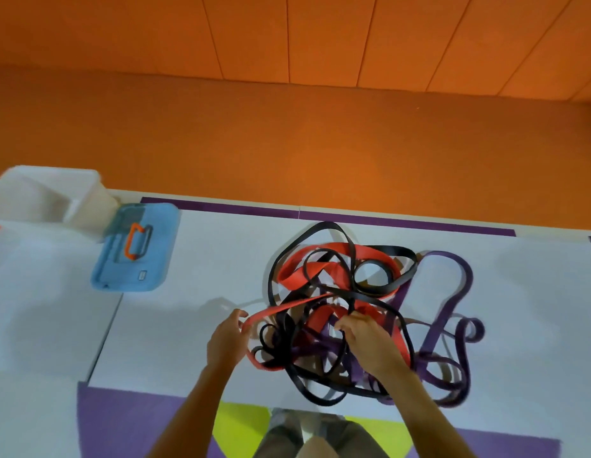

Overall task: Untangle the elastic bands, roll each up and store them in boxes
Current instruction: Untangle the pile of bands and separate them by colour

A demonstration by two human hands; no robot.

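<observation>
White tabletop (188, 325) in front of an orange wall (287, 127); I am watching through the head camera, which looks down.

Left hand (226, 342): thumb and fingers (237, 317) pinch one end of a red band (287, 305). From the pinch the strip runs up and to the right in a fairly straight line into the heap.

Right hand (366, 342): back of the hand up, fingertips (348, 322) curled down into the middle of the tangle (337, 355) and gripping strands there. A black band (353, 302) rises straight from the fingertips. I cannot tell whether the grip takes that strand alone or red ones with it.

Tangle: red, black and purple bands crossed over one another, lying on the table directly ahead of both hands. The right hand sits on top of it and the left hand is at its left edge. A purple band (465, 276) loops out flat on the right side, apart from both hands.

Further out, left of the heap and well apart from it, lies a blue lid (135, 259) with an orange handle (133, 241). I cannot tell whether a box sits under it. Beyond it, at the far left, is a clear plastic box (49, 193), blurred.
</observation>
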